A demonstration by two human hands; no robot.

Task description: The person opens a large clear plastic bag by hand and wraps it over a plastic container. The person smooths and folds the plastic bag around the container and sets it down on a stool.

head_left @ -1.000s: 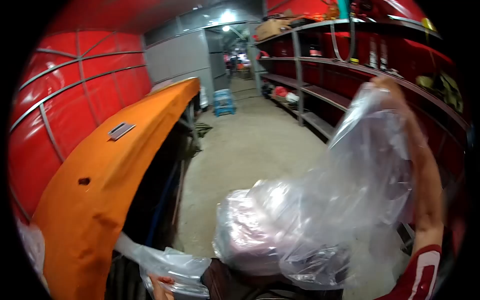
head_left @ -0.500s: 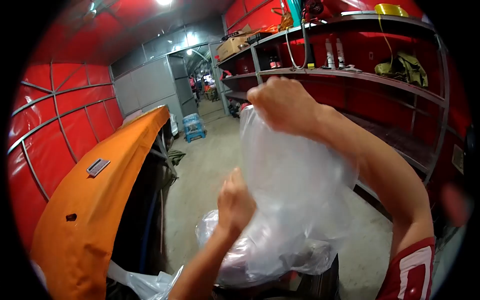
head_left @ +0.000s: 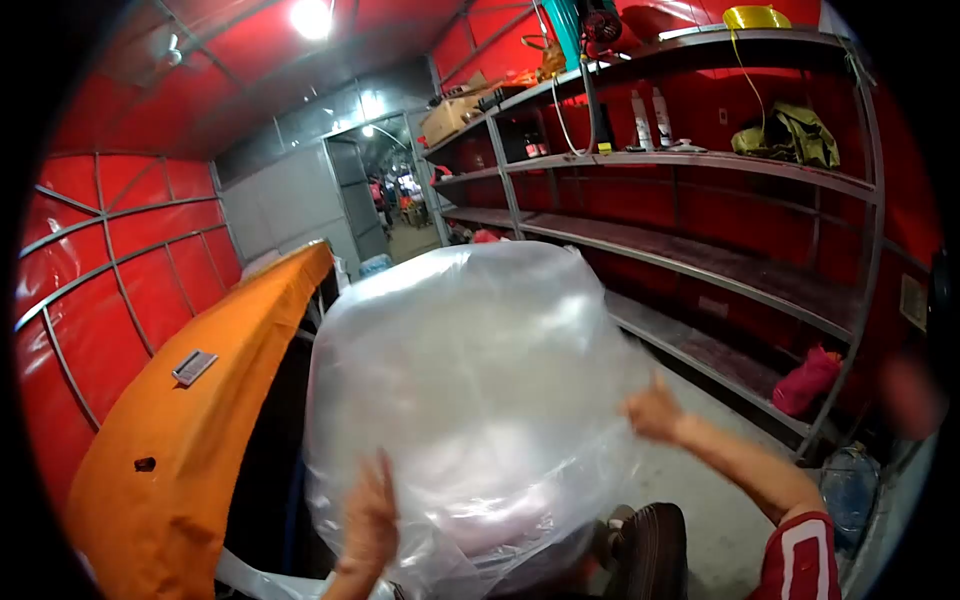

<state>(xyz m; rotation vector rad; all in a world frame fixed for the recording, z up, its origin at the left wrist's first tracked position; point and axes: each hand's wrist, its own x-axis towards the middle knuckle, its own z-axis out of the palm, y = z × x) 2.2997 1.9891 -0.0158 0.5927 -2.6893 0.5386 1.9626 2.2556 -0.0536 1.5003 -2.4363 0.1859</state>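
Observation:
A large clear plastic bag (head_left: 465, 340) is spread wide and puffed up in front of me, filling the middle of the view. My right hand (head_left: 655, 410) is closed on the bag's right edge, thumb pointing up. At the bag's lower left, my left hand (head_left: 370, 515) is closed on the plastic, with a finger or thumb raised; it is slightly blurred. Through the film, something pale pinkish shows low in the bag, but I cannot make out what it is.
An orange-covered table (head_left: 180, 420) on the left bears a calculator-like object (head_left: 195, 368). Metal shelves (head_left: 690, 160) along the right wall hold bottles, a box and a green bag. A shoe (head_left: 650, 550) is below; a pink bundle (head_left: 806, 380) and a large clear bottle (head_left: 850, 490) are at right.
The bag has gone from hanging below my raised right hand to spread wide and ballooned. My right hand has moved down and right, my left hand down and left.

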